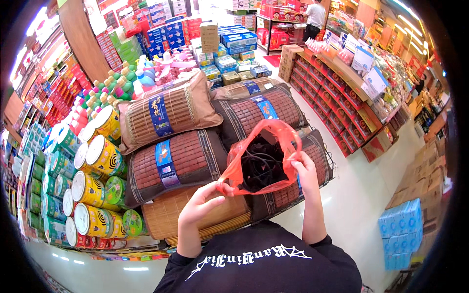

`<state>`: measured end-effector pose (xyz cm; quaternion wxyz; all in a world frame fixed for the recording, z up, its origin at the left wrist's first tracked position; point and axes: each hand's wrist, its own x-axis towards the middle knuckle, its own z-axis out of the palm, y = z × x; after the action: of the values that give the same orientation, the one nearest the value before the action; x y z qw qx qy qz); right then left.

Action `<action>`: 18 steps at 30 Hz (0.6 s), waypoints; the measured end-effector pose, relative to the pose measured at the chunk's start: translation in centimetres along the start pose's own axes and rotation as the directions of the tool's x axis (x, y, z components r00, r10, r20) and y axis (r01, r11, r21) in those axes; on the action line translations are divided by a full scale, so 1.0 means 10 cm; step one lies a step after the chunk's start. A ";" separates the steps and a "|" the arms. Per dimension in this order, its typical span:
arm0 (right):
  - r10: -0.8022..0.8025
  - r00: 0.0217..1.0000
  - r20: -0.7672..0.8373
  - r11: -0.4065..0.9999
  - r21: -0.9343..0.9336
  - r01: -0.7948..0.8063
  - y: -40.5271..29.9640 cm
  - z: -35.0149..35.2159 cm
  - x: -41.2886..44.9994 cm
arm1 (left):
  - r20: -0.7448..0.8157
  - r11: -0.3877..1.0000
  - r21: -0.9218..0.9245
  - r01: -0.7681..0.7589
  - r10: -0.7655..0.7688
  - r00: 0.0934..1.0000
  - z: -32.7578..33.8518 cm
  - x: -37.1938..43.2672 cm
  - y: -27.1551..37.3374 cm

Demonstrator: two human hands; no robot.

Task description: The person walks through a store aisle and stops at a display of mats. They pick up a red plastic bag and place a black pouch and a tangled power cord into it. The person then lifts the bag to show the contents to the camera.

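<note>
A red plastic bag hangs stretched wide between my two hands, its mouth facing up at me. Dark cable-like loops and black items lie inside, too shadowed to name fully. My left hand pinches the bag's near left rim. On the opposite side, my right hand grips the rim between thumb and fingers. Beneath the bag is a stack of packaged pillows, among them a brown tile-patterned pillow and a tan striped pillow. A rolled or folded bamboo mat lies below them.
Yellow tubs and green tubs are stacked at the left. Along the right runs a display of red boxes, beyond a pale floor aisle. Blue packs stand at lower right. A person stands at the back.
</note>
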<state>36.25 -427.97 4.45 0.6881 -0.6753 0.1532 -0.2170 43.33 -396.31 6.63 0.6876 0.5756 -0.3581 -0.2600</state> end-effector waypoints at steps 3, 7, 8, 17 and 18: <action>0.018 0.998 0.054 0.999 0.050 -0.021 -0.01 0.13 -0.08 | 0.012 0.998 0.028 0.057 -0.058 0.998 -0.09 -0.13 -0.08; -0.199 0.977 -0.079 0.980 -0.040 0.197 0.15 0.07 -0.39 | 0.165 0.979 0.052 0.198 -0.204 0.965 -0.16 -0.24 -0.16; -0.207 0.970 -0.126 0.978 -0.033 0.204 0.10 0.04 -0.50 | 0.198 0.972 0.057 0.227 -0.234 0.952 -0.18 -0.26 -0.18; -0.140 0.895 -0.424 0.808 0.474 0.351 -0.29 -0.38 -1.93 | 0.120 0.956 0.282 0.084 -0.122 0.985 -0.13 -0.05 0.02; -0.173 0.874 -0.455 0.796 0.458 0.396 -0.42 -0.42 -2.12 | 0.145 0.972 0.231 0.053 -0.088 0.985 -0.10 -0.03 0.07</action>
<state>15.53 -420.86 6.68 0.7628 -0.4132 0.1146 -0.4840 43.92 -395.33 7.21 0.5782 0.6407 -0.4166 -0.2856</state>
